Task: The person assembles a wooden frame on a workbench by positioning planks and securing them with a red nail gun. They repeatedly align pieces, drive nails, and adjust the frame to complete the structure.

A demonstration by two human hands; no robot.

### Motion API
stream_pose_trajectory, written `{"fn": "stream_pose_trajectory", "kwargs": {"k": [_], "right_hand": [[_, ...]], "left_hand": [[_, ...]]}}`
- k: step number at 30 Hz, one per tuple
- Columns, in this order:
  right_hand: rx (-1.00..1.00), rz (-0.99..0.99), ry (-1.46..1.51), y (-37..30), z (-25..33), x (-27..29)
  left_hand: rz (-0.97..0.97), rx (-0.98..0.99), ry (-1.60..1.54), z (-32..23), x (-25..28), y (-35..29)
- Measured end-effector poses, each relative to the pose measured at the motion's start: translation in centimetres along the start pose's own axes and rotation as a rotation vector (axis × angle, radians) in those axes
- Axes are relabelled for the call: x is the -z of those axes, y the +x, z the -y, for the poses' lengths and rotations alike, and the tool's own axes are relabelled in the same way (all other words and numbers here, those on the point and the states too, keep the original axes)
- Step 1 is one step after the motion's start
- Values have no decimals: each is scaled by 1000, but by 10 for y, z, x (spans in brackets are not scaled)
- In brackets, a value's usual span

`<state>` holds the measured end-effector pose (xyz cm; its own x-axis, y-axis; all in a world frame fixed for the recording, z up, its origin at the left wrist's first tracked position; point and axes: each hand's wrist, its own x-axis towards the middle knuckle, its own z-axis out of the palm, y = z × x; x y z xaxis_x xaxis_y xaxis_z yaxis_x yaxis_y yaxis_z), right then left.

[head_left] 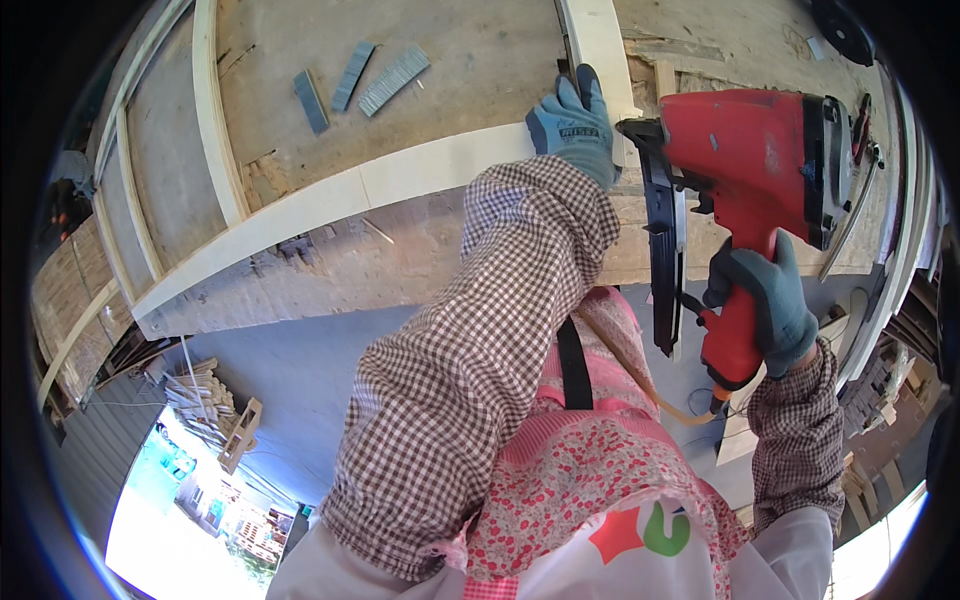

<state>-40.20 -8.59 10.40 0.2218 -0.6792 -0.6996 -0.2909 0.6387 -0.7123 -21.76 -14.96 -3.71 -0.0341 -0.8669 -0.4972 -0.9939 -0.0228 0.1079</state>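
My right hand (772, 300), in a grey-blue work glove, is wrapped round the handle of a red and black pneumatic nail gun (740, 150). The gun's nose points left and sits at the corner of a pale wooden frame (440, 160). Gloved in lighter blue, my left hand (578, 125) presses on that same corner, where an upright strip (598, 50) meets the long front strip. Its fingers reach forward, stretched out along the wood, just left of the gun's nose. A tan air hose (640, 375) joins the bottom of the gun's handle.
Several strips of collated fasteners (393, 82) lie on the worn plywood worktable (470, 60). Pliers (862, 130) and a metal bar (850, 215) are at its right edge. Stacked timber (205, 400) stands on the floor at left, with more long boards (905, 220) at right.
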Motion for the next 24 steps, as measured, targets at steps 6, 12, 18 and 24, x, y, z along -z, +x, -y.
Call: {"fn": "stream_pose_trajectory", "kwargs": {"k": [6,12,18,24], "right_hand": [[27,93,-236,5,3,1],[-28,-92,152,-3,10,-9],[-59,-135,232,-7,-8,5],[372,69,-450,0,-30,15]], "left_hand": [[46,-73,-77,6,6,2],[-320,-410,-152,45,-21,-8],[-404,-371,-170,46,-24,-20],[-377,-356,-207,41,-22,-21]]}}
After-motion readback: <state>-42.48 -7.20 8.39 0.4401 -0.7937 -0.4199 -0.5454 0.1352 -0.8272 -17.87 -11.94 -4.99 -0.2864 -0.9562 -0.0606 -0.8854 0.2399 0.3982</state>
